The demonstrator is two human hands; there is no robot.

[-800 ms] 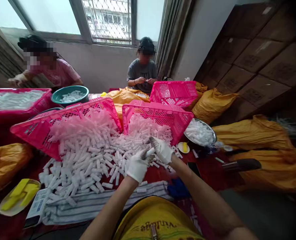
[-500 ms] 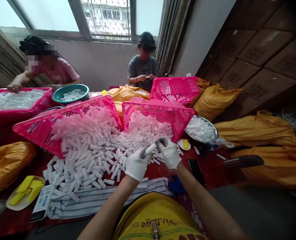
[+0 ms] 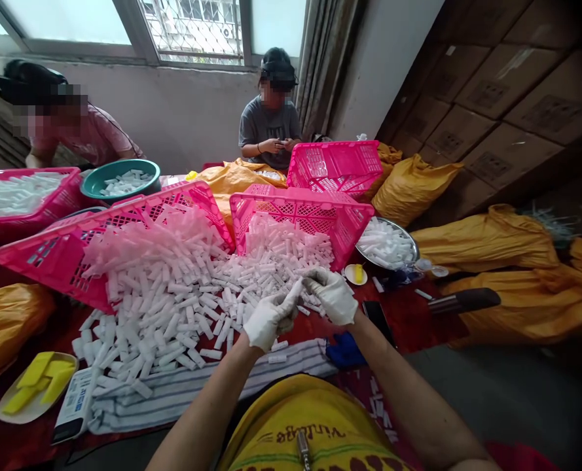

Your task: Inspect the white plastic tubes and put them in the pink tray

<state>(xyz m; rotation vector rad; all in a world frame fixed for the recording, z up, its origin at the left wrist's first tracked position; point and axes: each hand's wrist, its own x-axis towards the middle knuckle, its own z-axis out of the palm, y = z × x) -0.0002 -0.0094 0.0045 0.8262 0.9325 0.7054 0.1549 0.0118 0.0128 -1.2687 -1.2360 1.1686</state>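
The tipped pink plastic mesh basket (image 3: 320, 216) at twelve o'clock spilled a heap of white plastic tubes (image 3: 173, 307) out to ten o'clock of the hands. The white-gloved left hand (image 3: 270, 318) was curled round one small white tube (image 3: 293, 292). The white-gloved right hand (image 3: 333, 296) pinched its far end, which the fingertips hid. Both grips matched those of half a second before.

Small white tube (image 3: 294, 290), slanted up-right, held between left hand (image 3: 270, 318) and right hand (image 3: 333, 296).
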